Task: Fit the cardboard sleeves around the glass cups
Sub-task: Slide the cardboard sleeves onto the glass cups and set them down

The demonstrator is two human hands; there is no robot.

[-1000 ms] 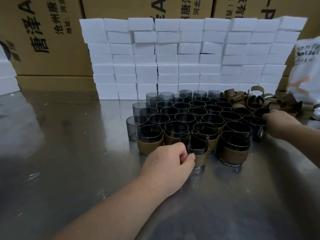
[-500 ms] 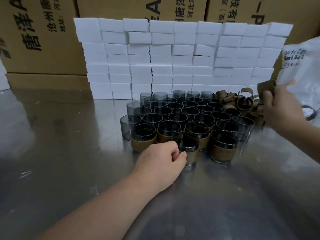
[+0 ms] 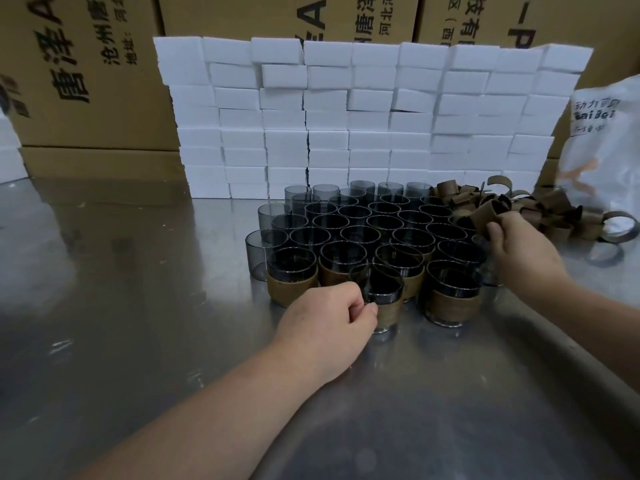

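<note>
Several smoky glass cups [image 3: 360, 216] stand packed together on the steel table [image 3: 138, 306]. The front few wear brown cardboard sleeves. My left hand [image 3: 329, 327] grips the nearest sleeved cup [image 3: 381, 292] at its left side. Over the cluster's right edge, my right hand [image 3: 519, 251] pinches a loose brown cardboard sleeve [image 3: 488, 213]. A pile of curled sleeves [image 3: 540, 209] lies right of the cups.
A wall of white boxes [image 3: 363, 119] stands behind the cups, with big cardboard cartons [image 3: 86, 71] behind it. A white plastic bag [image 3: 606, 140] sits at the far right. More white boxes [image 3: 8, 147] show at the left edge.
My right hand went from the cups' right edge up to the sleeve pile, took a sleeve, and now holds it lower over the cups. The left hand stayed on its cup.
</note>
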